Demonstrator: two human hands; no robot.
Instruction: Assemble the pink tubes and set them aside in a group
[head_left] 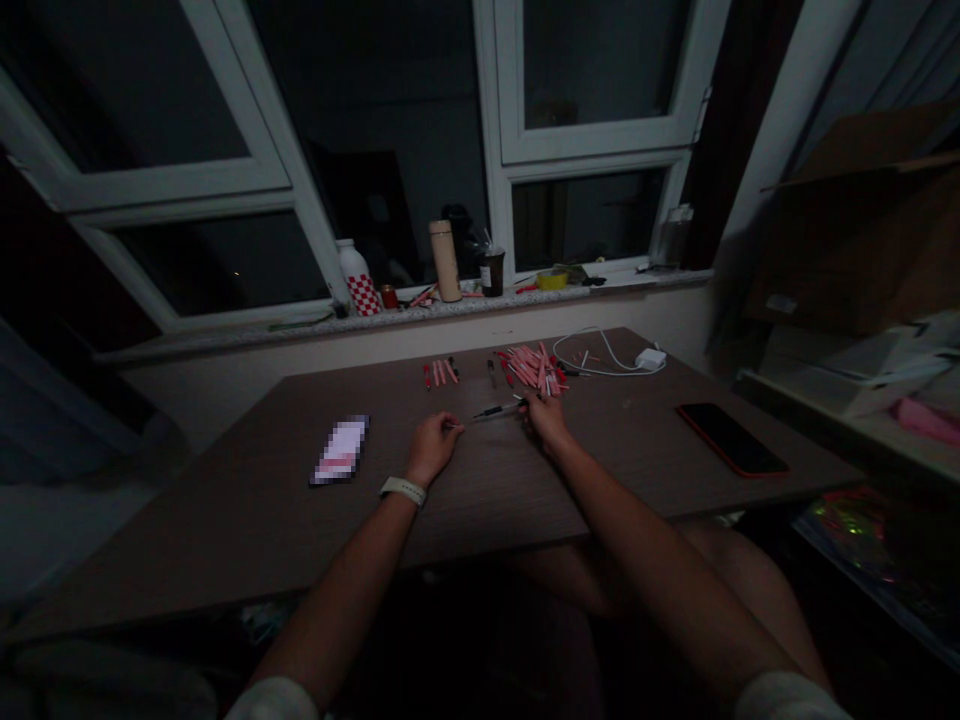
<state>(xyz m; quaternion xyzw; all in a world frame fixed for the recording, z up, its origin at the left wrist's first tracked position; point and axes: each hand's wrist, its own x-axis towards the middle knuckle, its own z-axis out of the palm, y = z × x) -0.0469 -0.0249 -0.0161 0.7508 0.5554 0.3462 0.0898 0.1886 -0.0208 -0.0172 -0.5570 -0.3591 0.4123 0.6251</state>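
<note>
My right hand (pixel 546 420) rests on the dark wood-grain table (pixel 510 490) and is shut on the end of a slim black-and-clear pen (pixel 495 411), which points left. My left hand (pixel 433 447) lies a little left of the pen's tip, its fingers curled; whether they pinch something small is hard to see. A white band (pixel 403 490) circles my left wrist. Just beyond my right hand is a heap of pink-red pen parts (pixel 532 368). A smaller group of similar parts (pixel 440 372) lies further left.
A blurred card (pixel 340 450) lies left of my hands, and a black phone in a red case (pixel 731 438) lies to the right. A white charger (pixel 649 358) and its cable (pixel 607 355) sit at the back. Bottles and cups stand on the windowsill (pixel 450 305). A cardboard box (pixel 862 230) stands at right.
</note>
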